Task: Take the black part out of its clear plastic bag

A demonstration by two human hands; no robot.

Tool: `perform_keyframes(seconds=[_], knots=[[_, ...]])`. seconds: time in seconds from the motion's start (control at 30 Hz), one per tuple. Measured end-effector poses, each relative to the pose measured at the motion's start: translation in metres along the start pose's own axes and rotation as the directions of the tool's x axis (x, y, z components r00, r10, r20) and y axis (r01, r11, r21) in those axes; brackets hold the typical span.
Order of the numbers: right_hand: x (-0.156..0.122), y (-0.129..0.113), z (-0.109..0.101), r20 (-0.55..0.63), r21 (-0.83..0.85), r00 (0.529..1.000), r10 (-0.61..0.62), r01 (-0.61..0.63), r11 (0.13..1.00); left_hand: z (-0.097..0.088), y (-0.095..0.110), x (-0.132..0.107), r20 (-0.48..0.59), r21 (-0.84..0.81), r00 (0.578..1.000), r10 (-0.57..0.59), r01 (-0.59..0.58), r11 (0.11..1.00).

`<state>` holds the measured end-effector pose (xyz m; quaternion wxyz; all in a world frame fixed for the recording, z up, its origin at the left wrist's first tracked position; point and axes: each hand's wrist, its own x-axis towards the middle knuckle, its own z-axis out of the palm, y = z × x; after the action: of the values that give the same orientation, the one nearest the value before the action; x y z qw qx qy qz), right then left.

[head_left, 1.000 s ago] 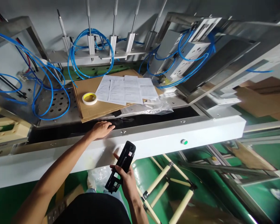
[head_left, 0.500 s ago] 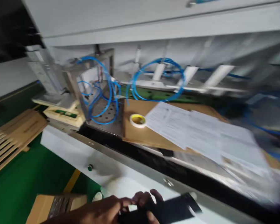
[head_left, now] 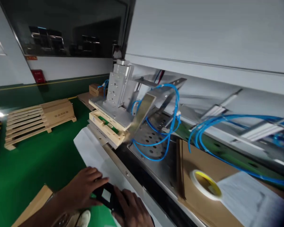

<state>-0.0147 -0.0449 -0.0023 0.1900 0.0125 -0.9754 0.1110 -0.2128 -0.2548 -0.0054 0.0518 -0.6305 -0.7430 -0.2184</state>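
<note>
Black plastic, narrow and mostly hidden, sits between my two hands at the bottom edge of the head view: the black part (head_left: pixel 106 197) shows only as a dark strip with a pale patch on its face, the rest covered by fingers and blurred by motion. My left hand (head_left: pixel 84 189) lies over its left end with fingers curled down onto it, and my right hand (head_left: pixel 132 209) closes on it from below and the right, knuckles up (I cannot make out the part's full outline or any detail of its far end). The part hangs just in front of the white machine rail (head_left: pixel 94 154), near it, above the green floor (head_left: pixel 33 157).

Beyond the rail runs a dark belt channel (head_left: pixel 146 181), then a perforated steel plate (head_left: pixel 151 142) looped with blue air hoses (head_left: pixel 170 126). A sheet of brown cardboard (head_left: pixel 194 157) lies to the right of the plate, carrying a roll of yellow-cored tape (head_left: pixel 204 184) and, just beside the roll, printed paper sheets (head_left: pixel 246 195). At the machine's far end stands a drilled aluminium block (head_left: pixel 118 85) over a pale wooden fixture (head_left: pixel 106 127). A wooden pallet (head_left: pixel 38 118) rests well apart on the floor to the left, and a cardboard box corner (head_left: pixel 34 205) shows near my left forearm.
</note>
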Motion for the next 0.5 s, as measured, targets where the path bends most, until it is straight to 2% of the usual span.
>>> perform_keyframes(seconds=[0.03,0.07,0.13,0.17,0.2,0.23,0.27,0.37,0.43,0.5], knots=[[0.019,0.003,0.006,-0.014,-0.036,1.0,0.018,-0.019,0.999,-0.002,-0.013,-0.001,-0.12,0.028,0.991,-0.051,0.055,0.998],[0.039,0.006,0.011,-0.037,-0.069,0.998,0.043,-0.046,0.997,-0.002,-0.026,-0.004,-0.258,0.041,0.959,-0.12,0.135,0.99],[0.086,0.015,0.02,-0.085,-0.117,0.99,0.11,-0.12,0.986,0.002,-0.048,-0.014,-0.484,-0.005,0.83,-0.277,0.314,0.949],[0.111,0.02,0.024,-0.103,-0.13,0.984,0.147,-0.159,0.979,0.006,-0.057,-0.021,-0.542,-0.05,0.768,-0.342,0.377,0.925],[0.138,0.025,0.027,-0.104,-0.133,0.978,0.181,-0.194,0.972,0.012,-0.065,-0.029,-0.563,-0.085,0.731,-0.386,0.413,0.907],[0.164,0.031,0.03,-0.106,-0.137,0.973,0.207,-0.22,0.966,0.02,-0.071,-0.038,-0.555,-0.104,0.725,-0.408,0.426,0.899],[0.19,0.037,0.034,-0.11,-0.146,0.969,0.221,-0.236,0.961,0.029,-0.076,-0.048,-0.535,-0.104,0.739,-0.41,0.424,0.9],[0.253,0.06,0.047,-0.159,-0.211,0.963,0.217,-0.248,0.946,0.068,-0.086,-0.077,-0.444,-0.047,0.832,-0.333,0.349,0.936],[0.281,0.08,0.057,-0.211,-0.277,0.96,0.182,-0.237,0.931,0.101,-0.088,-0.093,-0.417,-0.002,0.879,-0.232,0.254,0.967],[0.298,0.098,0.065,-0.237,-0.349,0.962,0.134,-0.213,0.913,0.136,-0.085,-0.106,-0.415,0.034,0.891,-0.184,0.217,0.976]])
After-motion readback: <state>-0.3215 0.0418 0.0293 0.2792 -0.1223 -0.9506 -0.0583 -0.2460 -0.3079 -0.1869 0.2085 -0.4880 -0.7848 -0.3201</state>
